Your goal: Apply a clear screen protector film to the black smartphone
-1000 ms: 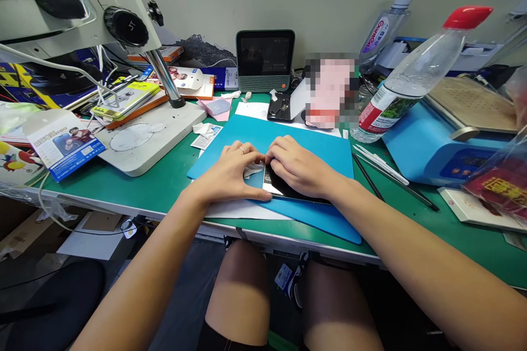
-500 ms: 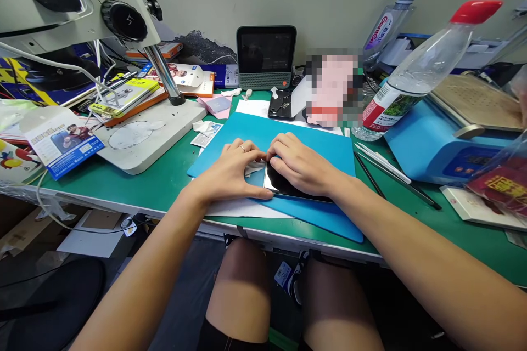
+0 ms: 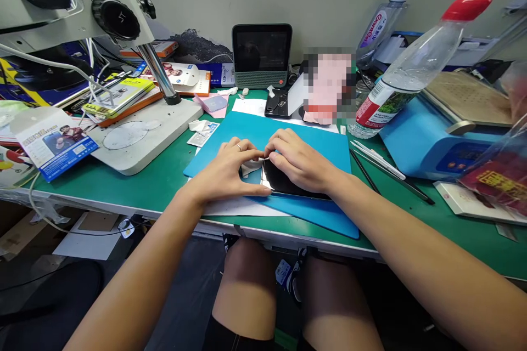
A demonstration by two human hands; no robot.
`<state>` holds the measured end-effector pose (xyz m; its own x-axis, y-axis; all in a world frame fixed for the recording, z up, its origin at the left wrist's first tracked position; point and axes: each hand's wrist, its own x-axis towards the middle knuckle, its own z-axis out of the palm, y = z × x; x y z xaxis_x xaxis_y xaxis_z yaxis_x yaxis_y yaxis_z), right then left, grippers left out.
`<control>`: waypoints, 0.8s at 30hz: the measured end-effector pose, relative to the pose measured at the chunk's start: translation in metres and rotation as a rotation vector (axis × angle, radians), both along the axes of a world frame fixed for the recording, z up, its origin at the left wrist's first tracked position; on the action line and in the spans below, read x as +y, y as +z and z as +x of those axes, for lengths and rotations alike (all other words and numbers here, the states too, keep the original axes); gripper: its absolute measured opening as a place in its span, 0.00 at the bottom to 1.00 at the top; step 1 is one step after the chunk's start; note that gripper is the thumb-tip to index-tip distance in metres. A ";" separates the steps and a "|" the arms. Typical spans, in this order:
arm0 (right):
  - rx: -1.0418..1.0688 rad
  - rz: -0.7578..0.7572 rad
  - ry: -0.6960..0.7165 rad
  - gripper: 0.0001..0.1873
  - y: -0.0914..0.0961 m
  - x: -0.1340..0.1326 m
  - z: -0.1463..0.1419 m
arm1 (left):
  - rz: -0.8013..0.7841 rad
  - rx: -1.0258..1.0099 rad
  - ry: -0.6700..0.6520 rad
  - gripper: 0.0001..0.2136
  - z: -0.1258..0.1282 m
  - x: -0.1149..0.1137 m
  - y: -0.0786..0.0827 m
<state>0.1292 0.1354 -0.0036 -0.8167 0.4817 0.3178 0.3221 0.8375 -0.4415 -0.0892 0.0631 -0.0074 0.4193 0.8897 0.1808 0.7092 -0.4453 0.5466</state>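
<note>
A smartphone [image 3: 276, 180] with a glossy black screen lies flat on a blue mat [image 3: 325, 142]. My left hand [image 3: 226, 171] spans its left end, thumb at the near corner and fingertips at the far corner. My right hand [image 3: 300, 160] rests over the screen, its fingers curled and pressed together at that same far left corner. The fingertips of both hands meet there; anything tiny pinched between them cannot be made out. A crumpled white wipe [image 3: 250, 166] lies under my left hand, beside the phone.
A microscope stand [image 3: 152, 126] occupies the left. At the back are a smart display [image 3: 262, 55] and a dark phone [image 3: 276, 103]. A red-capped bottle [image 3: 405, 82], a blue scale [image 3: 436, 142] and slim tools [image 3: 385, 167] stand or lie to the right. White paper [image 3: 239, 207] shows under the mat.
The whole view has shifted slightly, so things appear a little farther left. Both hands keep nearly the same hold at the phone's left end.
</note>
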 end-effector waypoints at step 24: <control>-0.135 -0.160 -0.029 0.26 0.032 0.004 0.046 | -0.023 0.005 0.025 0.25 0.003 -0.001 0.001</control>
<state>0.1749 0.1390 0.0289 -0.8319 0.5408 0.1244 0.4100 0.7500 -0.5191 -0.0859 0.0618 -0.0062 0.3978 0.9038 0.1577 0.7226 -0.4146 0.5532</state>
